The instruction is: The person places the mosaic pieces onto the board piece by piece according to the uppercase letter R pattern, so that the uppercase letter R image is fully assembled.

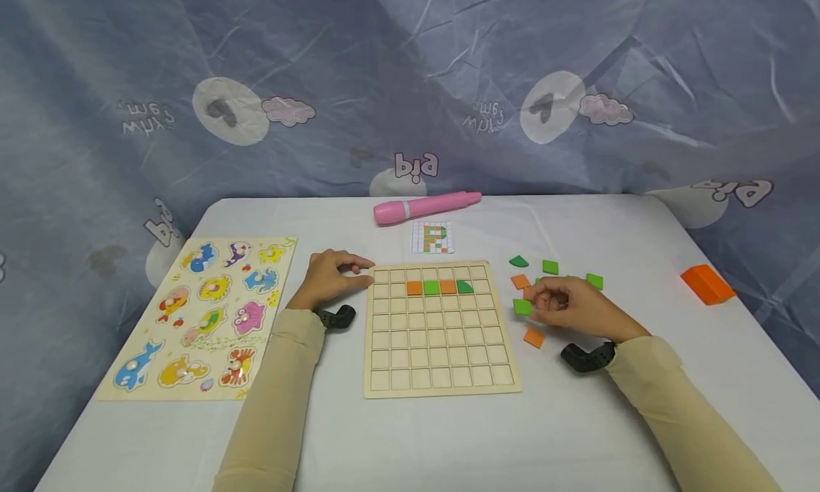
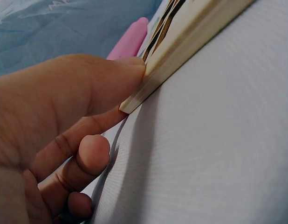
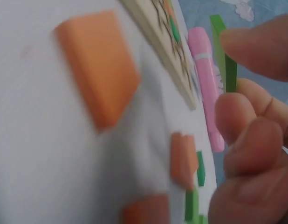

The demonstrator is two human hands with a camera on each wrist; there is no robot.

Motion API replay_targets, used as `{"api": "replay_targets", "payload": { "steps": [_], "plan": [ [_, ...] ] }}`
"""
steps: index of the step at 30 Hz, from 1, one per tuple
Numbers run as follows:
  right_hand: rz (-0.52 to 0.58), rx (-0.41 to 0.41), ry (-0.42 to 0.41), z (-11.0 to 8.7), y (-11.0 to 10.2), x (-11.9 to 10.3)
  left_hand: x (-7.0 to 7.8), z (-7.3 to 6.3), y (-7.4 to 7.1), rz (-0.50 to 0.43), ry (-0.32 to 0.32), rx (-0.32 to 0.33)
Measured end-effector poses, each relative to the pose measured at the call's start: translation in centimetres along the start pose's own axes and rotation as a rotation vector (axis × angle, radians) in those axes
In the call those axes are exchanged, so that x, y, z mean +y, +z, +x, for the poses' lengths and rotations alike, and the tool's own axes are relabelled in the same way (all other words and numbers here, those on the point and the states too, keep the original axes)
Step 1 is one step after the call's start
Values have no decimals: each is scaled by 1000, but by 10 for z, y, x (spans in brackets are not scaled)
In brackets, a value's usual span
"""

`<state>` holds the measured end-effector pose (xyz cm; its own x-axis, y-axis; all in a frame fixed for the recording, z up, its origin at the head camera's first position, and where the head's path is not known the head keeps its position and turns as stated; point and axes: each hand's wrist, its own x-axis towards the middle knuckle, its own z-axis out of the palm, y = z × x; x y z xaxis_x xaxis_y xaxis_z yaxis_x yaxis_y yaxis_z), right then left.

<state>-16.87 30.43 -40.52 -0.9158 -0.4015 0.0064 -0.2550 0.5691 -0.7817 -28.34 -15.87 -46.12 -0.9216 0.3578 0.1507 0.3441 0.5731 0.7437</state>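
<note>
A wooden grid board (image 1: 442,339) lies mid-table. One of its upper rows holds orange square tiles (image 1: 414,288), a green square between them and a dark green quarter-round tile (image 1: 464,287). My left hand (image 1: 333,275) holds the board's far left corner; in the left wrist view the thumb (image 2: 111,79) lies against its edge. To the right of the board, my right hand (image 1: 566,307) pinches a light green square tile (image 1: 522,307) between thumb and fingers. The right wrist view shows this green tile (image 3: 224,53) held on edge, off the table.
Loose orange tiles (image 1: 534,337) and green tiles (image 1: 550,266) lie around my right hand. Beyond the board are a pattern card (image 1: 433,237) and a pink pen-shaped object (image 1: 426,206). A sea-animal peg puzzle (image 1: 211,321) lies left; an orange block (image 1: 707,285) sits far right.
</note>
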Motion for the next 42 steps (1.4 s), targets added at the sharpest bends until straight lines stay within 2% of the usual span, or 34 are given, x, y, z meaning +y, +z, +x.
{"api": "replay_targets", "payload": {
  "steps": [6,13,23,42],
  "plan": [
    [-8,-34,11,17,6,-15,0,1,1,0,3,6],
    [27,-58,-42,38,20,-29,0,1,0,10,2,7],
    [17,-107,-117,65,46,-42,0,1,0,4,-11,5],
    [-10,-152,-133,95,85,-67,0,1,0,14,-15,5]
  ]
}}
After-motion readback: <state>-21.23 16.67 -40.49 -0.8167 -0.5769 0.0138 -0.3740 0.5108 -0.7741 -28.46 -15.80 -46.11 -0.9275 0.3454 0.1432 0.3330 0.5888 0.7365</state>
